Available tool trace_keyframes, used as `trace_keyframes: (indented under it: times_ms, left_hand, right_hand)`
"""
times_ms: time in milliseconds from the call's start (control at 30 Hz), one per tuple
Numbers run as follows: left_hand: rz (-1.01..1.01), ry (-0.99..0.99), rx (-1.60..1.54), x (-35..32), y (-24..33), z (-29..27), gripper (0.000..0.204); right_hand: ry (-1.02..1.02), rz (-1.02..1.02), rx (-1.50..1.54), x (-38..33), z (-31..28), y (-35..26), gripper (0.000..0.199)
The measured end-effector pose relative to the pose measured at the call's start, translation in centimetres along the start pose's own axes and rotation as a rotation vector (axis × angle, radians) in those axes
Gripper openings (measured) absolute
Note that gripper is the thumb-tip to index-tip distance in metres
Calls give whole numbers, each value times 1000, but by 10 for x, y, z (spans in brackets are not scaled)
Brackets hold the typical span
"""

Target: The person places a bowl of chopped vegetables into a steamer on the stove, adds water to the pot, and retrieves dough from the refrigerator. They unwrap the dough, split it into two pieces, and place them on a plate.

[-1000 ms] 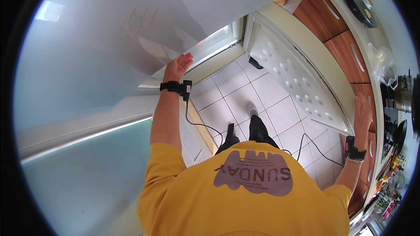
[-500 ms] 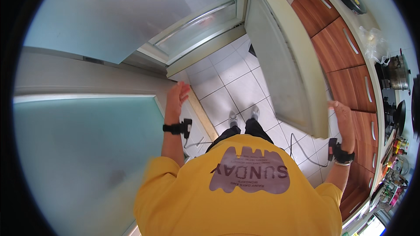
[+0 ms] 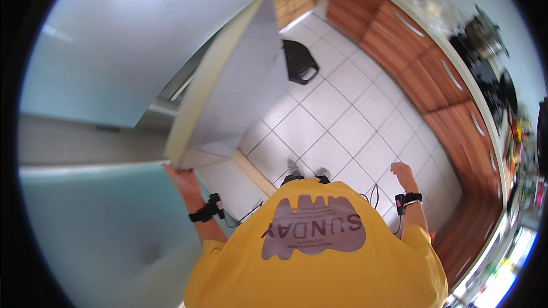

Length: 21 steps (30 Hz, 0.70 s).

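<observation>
fridge door (image 3: 234, 91), seen in the head view, stands partly open, running forward from the fingers of the left hand (image 3: 184, 182). those fingers are at the near lower corner of its pale edge and seem to touch it; their tips are partly hidden, so i cannot tell whether they are clamped on it or just laid against it. a large pale upper panel (image 3: 131, 40) lies ahead of these fingers, and a frosted greenish panel (image 3: 97, 234) is just to their left. a wooden strip (image 3: 254, 174) lies to their right.

the right hand (image 3: 404, 175) hangs over the tiled floor (image 3: 337, 102), well apart from the door, with nothing seen in it. its fingers look loosely bent, too small to tell if they are together. brown drawers (image 3: 451, 120) stand ahead and to the right of them, with a metal pot (image 3: 485, 37) on the counter farther off. a black thing with a handle (image 3: 299, 63) is ahead and to their left.
</observation>
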<state>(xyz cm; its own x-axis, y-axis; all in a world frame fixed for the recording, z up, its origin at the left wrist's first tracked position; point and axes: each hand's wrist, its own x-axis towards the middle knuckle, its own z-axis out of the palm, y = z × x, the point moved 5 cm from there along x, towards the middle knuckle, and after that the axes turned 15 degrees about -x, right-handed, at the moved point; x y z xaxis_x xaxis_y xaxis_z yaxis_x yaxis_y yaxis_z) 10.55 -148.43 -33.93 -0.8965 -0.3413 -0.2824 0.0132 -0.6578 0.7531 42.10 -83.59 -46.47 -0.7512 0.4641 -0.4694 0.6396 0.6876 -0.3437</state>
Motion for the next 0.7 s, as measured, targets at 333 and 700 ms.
trace_keyframes:
  times_ms: [333, 700]
  left_hand:
    - [600, 93, 388, 94, 50, 75, 76]
    - [714, 300, 1882, 153, -12, 62, 81]
  right_hand:
    - [-144, 636, 204, -152, 94, 130, 29]
    - [-117, 633, 277, -96, 67, 129, 34]
